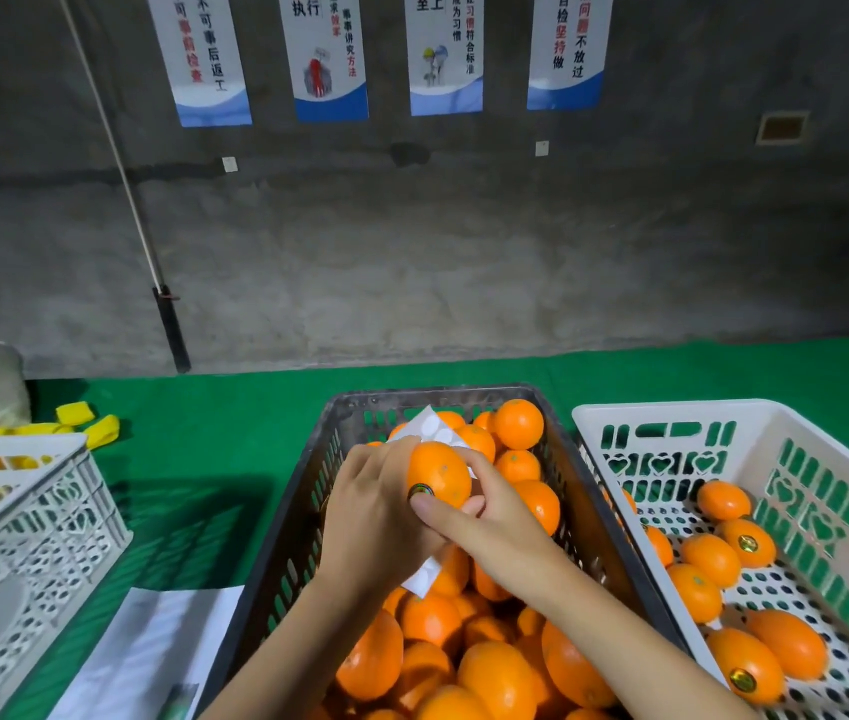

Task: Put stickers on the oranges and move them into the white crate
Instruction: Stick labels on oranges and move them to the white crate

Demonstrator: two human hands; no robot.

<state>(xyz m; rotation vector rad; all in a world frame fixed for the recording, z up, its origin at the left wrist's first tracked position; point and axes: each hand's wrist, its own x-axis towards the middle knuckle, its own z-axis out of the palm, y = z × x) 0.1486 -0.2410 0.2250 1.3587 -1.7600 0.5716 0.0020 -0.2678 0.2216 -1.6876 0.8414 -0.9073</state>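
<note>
**Both hands hold one orange above the dark crate of fruit**

Seen from the person's head camera, two bare forearms reach in from the near edge and meet over a dark plastic crate (287, 553) heaped with oranges. The left hand (370, 517) curls around the left side of a single orange (439, 474), lifted just above the pile. That hand also holds a white sticker backing sheet (425, 423), which pokes out beyond the fingers on the far side and again below the palm. The right hand (479, 517) grips the orange from the near right, its thumb (432, 509) pressing just beside a small round dark-and-gold sticker (421, 492) on the fruit's near lower face.

To the right, touching the dark crate, sits the white crate (671, 413), holding several oranges; two show the same round sticker. Everything rests on a green table cover (204, 444). At the near left stand another white perforated crate (37, 537) and a sheet of paper (152, 652). Yellow objects (94, 426) lie at the far left. Posters (328, 54) hang on the grey wall behind.
</note>
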